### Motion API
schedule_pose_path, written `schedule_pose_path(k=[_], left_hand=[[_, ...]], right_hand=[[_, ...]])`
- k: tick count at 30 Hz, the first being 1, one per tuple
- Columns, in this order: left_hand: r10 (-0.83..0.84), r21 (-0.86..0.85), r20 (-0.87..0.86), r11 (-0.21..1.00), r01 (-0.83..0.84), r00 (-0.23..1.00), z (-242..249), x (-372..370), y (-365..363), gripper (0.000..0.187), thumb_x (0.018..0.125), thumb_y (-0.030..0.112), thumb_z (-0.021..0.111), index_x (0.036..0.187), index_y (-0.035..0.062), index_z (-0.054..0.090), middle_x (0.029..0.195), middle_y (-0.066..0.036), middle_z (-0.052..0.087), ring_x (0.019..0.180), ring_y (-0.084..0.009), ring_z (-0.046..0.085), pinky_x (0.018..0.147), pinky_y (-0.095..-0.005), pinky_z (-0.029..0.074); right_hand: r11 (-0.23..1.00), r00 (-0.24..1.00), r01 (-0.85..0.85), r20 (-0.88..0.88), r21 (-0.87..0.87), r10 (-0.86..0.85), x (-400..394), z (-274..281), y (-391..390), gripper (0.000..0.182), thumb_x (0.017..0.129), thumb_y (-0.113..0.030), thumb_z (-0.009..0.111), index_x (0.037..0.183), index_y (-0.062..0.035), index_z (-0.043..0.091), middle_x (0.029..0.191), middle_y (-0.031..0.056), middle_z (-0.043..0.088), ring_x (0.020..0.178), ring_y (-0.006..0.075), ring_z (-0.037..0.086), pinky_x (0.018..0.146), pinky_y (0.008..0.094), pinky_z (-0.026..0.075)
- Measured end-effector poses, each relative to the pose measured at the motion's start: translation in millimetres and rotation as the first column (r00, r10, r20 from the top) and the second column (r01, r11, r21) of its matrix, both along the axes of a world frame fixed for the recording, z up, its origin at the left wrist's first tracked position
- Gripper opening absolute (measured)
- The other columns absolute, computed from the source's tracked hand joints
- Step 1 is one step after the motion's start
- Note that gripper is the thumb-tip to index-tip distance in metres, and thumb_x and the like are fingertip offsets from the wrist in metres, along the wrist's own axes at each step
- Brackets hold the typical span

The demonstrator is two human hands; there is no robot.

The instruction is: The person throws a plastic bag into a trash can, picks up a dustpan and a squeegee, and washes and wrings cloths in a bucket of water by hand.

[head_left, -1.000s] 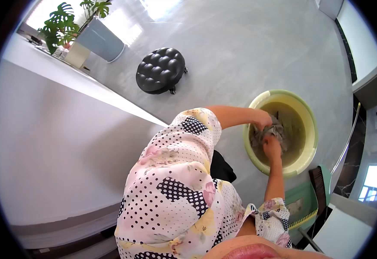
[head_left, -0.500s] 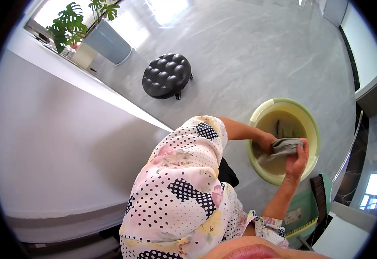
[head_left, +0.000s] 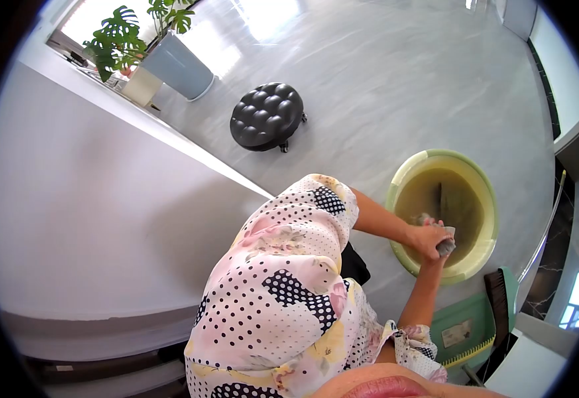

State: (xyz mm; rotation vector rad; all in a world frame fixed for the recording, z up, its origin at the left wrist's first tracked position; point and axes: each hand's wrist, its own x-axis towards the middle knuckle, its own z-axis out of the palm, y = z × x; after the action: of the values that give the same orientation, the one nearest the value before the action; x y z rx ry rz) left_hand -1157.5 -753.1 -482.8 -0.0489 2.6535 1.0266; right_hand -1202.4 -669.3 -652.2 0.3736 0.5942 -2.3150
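Both hands are together over the near side of a pale green basin with murky brownish water in it. My left hand is closed around a bunched grey cloth, which pokes out past the fingers. Coming up from below, my right hand is wrapped on the same cloth, pressed against the left and partly hidden by it. A dark streak shows across the water beyond the hands.
A black tufted stool on casters stands on the grey floor. Near the basin lie a green dustpan and a dark-bristled broom. A potted plant stands at the far left, beyond a white wall.
My hands have come together, and the cloth that was spread between them is now bunched in their grip. The view has shifted slightly.
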Motion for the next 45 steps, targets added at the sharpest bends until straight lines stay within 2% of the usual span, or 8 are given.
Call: schedule_pose_path(k=[9,16,24,28,31,39,43,45], left_hand=[[0.386,0.103,0.424,0.878,-0.467,0.819,-20,-47,-47,0.067,0.08,0.047,0.046,0.124,-0.0036,0.041,0.128,-0.023,0.042,0.123,-0.0356,0.038,0.099,-0.0494,0.033],[0.292,-0.158,-0.132,0.937,-0.311,0.947,-74,-32,44,0.026,0.083,0.03,0.045,0.073,0.0137,0.063,0.081,-0.008,0.059,0.076,-0.0271,0.051,0.065,-0.0466,0.038],[0.295,0.163,0.313,0.92,-0.357,0.903,-58,-33,-29,0.037,0.078,0.037,0.054,0.096,0.0062,0.065,0.11,-0.026,0.053,0.116,-0.0377,0.044,0.096,-0.0497,0.037],[0.568,-0.099,-0.536,0.693,-0.714,0.625,-139,-27,82,0.038,0.074,0.037,0.057,0.096,0.0059,0.064,0.113,-0.024,0.049,0.113,-0.0369,0.047,0.093,-0.0516,0.038],[0.303,-0.146,-0.063,0.94,-0.309,0.951,9,-11,20,0.043,0.073,0.038,0.058,0.102,0.0058,0.061,0.112,-0.02,0.05,0.106,-0.036,0.05,0.091,-0.0529,0.038],[0.203,-0.037,0.158,0.979,-0.2,0.966,20,-17,0,0.046,0.082,0.035,0.048,0.117,0.006,0.052,0.113,-0.021,0.05,0.113,-0.0373,0.044,0.093,-0.0534,0.033],[0.576,-0.205,-0.633,0.519,-0.83,0.517,-89,-34,83,0.047,0.084,0.033,0.046,0.124,0.0069,0.047,0.134,-0.022,0.039,0.128,-0.0379,0.031,0.102,-0.0574,0.022],[0.556,-0.138,-0.387,0.754,-0.642,0.736,-56,-31,63,0.046,0.084,0.031,0.045,0.123,0.007,0.049,0.134,-0.018,0.04,0.129,-0.0321,0.032,0.106,-0.0506,0.018]], right_hand=[[0.99,0.99,0.138,-0.035,0.011,-0.138,36,90,-44,0.048,0.092,-0.03,0.039,0.132,-0.0053,0.031,0.134,0.0083,0.035,0.127,0.0221,0.031,0.106,0.0402,0.024],[0.982,0.984,0.179,-0.014,-0.062,-0.18,9,65,-15,0.042,0.094,-0.025,0.037,0.131,-0.0067,0.035,0.13,0.0093,0.041,0.121,0.0238,0.04,0.101,0.0391,0.031],[0.993,0.968,0.102,0.224,0.056,-0.112,34,92,-29,0.045,0.093,-0.032,0.033,0.131,-0.0082,0.035,0.128,0.0111,0.044,0.118,0.0247,0.043,0.098,0.0393,0.034],[0.983,0.982,0.176,0.072,-0.049,-0.172,12,69,-11,0.047,0.092,-0.033,0.035,0.132,-0.0082,0.035,0.13,0.0121,0.042,0.121,0.026,0.04,0.101,0.041,0.031],[0.971,0.982,0.185,-0.002,-0.15,-0.188,11,79,-18,0.049,0.091,-0.034,0.036,0.133,-0.0081,0.035,0.132,0.0129,0.04,0.123,0.027,0.038,0.103,0.0423,0.029],[0.997,0.994,0.065,0.089,0.035,-0.068,11,96,-14,0.056,0.091,-0.041,0.031,0.133,-0.0042,0.032,0.138,0.0143,0.032,0.127,0.0328,0.031,0.106,0.0478,0.023],[0.993,0.994,0.106,0.022,-0.049,-0.105,18,105,-11,0.057,0.09,-0.043,0.031,0.136,-0.0096,0.029,0.145,0.0116,0.023,0.132,0.0338,0.023,0.107,0.0516,0.017],[0.987,0.991,0.053,0.128,-0.151,-0.034,30,127,-8,0.054,0.09,-0.042,0.036,0.135,-0.0115,0.032,0.143,0.009,0.026,0.131,0.0334,0.024,0.106,0.0519,0.019]])
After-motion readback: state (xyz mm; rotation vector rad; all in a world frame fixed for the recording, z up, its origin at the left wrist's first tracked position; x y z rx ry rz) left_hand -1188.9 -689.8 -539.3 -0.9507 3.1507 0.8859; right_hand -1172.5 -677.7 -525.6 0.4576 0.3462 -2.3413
